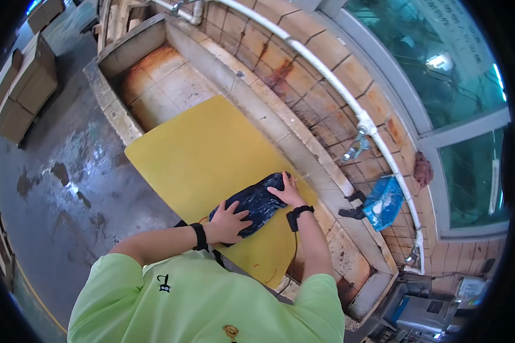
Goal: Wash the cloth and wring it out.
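Left hand [229,222] splayed, right hand [288,192] clasped on dark cloth [259,201] — open yellow board [194,148] to its far edge.

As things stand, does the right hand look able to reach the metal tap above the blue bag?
Probably yes: nothing seems to block the way from the right hand over the trough's far rim to the metal tap, though depth is hard to judge. The hand must first leave the dark bundle.

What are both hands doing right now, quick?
Left hand: open, fingers spread on the dark blue bundle.
Right hand: on the bundle's other end, thumb apart from the fingers; can't tell if it's gripping.
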Action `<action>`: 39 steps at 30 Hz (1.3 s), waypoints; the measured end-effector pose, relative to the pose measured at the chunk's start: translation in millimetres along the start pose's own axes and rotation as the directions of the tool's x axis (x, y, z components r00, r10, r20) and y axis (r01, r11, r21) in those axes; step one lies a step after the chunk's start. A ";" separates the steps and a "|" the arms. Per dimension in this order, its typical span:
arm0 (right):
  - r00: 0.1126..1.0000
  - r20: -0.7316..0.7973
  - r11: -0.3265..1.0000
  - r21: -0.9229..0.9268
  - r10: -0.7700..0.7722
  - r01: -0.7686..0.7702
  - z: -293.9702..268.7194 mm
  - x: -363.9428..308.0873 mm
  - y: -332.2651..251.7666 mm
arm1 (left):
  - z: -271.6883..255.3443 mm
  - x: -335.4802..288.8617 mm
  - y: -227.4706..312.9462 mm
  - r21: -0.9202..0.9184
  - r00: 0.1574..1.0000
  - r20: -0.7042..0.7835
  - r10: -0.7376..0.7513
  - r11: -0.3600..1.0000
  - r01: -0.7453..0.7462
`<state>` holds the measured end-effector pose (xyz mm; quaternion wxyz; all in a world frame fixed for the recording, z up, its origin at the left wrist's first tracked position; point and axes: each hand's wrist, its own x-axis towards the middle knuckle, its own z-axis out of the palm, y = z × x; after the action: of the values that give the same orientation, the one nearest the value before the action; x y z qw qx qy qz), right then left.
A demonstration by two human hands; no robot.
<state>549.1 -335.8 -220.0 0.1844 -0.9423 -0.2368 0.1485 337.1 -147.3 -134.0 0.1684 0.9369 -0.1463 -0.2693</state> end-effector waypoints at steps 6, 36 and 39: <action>0.991 -0.128 0.905 0.425 0.046 0.013 26.0 -38.0 -50.9 | 10.4 -0.6 0.9 -0.003 0.999 -0.016 -0.036 0.999 0.036; 0.935 0.149 0.944 -0.028 -0.322 0.329 36.7 -55.6 -58.9 | -1.5 -15.3 -3.9 0.017 0.989 0.145 0.031 0.999 -0.034; 0.979 0.122 0.942 -0.275 -0.163 0.191 23.7 -3.9 -1.2 | 8.3 -19.0 0.2 0.008 0.999 0.041 0.035 0.999 -0.036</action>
<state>536.6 -330.3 -239.8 0.0476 -0.9255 -0.3482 0.1413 317.1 -142.5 -131.8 0.1662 0.9292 -0.1674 -0.2846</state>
